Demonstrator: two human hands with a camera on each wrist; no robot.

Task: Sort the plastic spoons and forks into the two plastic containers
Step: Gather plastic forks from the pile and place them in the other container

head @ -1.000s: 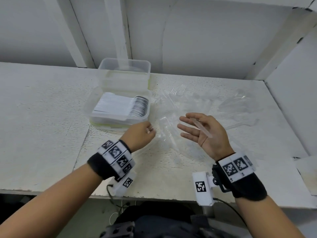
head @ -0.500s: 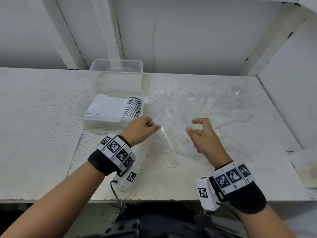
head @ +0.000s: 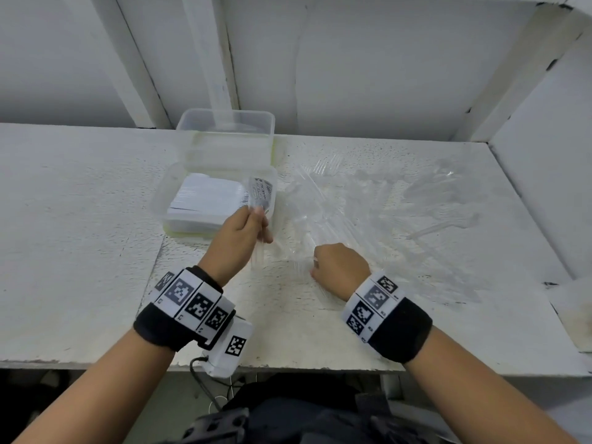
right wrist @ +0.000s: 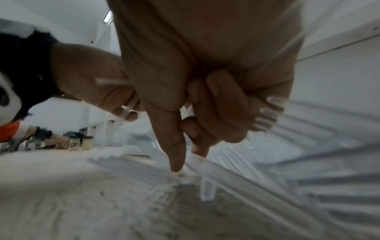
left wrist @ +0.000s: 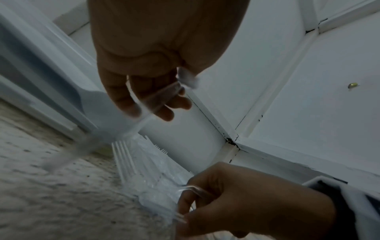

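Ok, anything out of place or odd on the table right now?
Nothing spilled or broken. One oddity: the near container holds a white stack with dark-striped ends, unlike the clear cutlery pile loose on the table. The far container looks empty. The left hand holds a clear utensil, the right hand a fork.

Looks like a bare workshop or storage corner: a rough white-painted counter (head: 80,251) with chipped, speckled paint, boxed in by plain white wall panels (head: 368,65) with cracked seams.
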